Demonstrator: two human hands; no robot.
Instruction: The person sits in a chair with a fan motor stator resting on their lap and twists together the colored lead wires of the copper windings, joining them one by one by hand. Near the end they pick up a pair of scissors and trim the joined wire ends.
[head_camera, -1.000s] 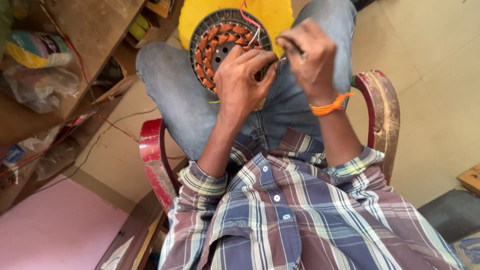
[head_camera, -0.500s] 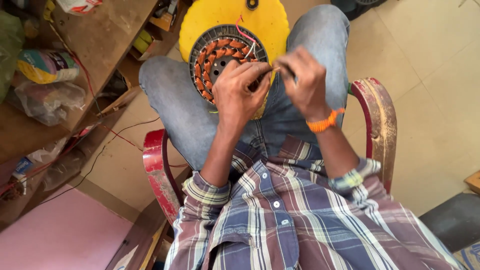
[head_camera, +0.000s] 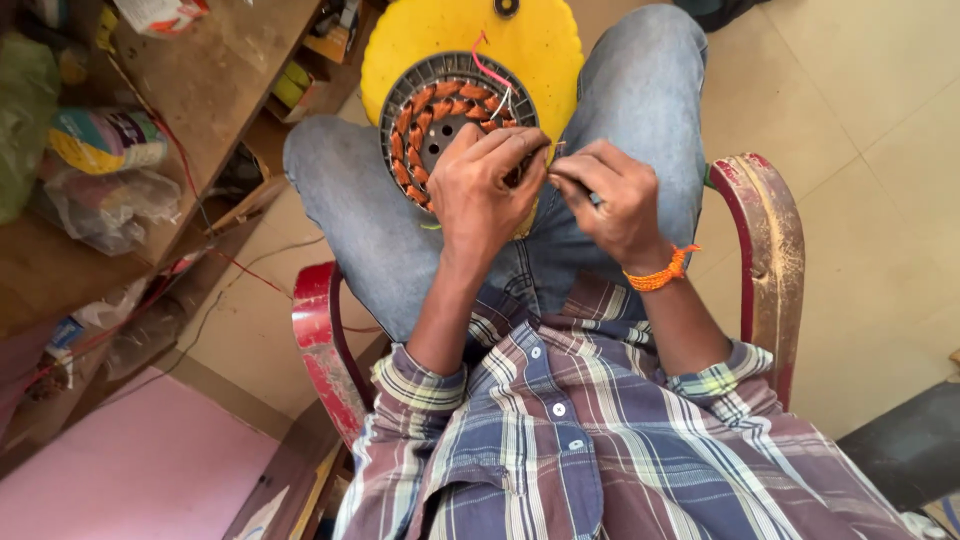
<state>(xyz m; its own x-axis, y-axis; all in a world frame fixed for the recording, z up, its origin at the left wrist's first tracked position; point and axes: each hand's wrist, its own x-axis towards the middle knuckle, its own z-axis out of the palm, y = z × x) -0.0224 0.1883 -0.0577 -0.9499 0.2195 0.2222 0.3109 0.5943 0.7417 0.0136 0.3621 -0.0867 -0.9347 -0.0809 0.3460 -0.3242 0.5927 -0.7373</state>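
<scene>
On the person's lap, between the two denim-clad knees, rests a round motor stator (head_camera: 440, 120) with a ring of copper-coloured windings, backed by a yellow disc (head_camera: 540, 50) that stands beyond it. Its near edge lies under the left hand (head_camera: 485, 185), whose fingers curl down over the windings and pinch narrowly at thin wires by the rim. Just beside it, the right hand (head_camera: 610, 195) has its fingertips closed on a fine wire; an orange thread band (head_camera: 660, 275) circles that wrist. Both hands nearly touch at the fingertips.

Under the person is a worn red chair (head_camera: 770, 240) with dusty, scuffed armrests at either side. Along the left runs a wooden bench (head_camera: 210, 80), its top scratched and cluttered: a clear plastic bag (head_camera: 110, 205) and a colourful packet (head_camera: 105, 140) lie near its edge, and a red cable (head_camera: 240, 268) trails off it toward the pale tiled floor (head_camera: 860, 150).
</scene>
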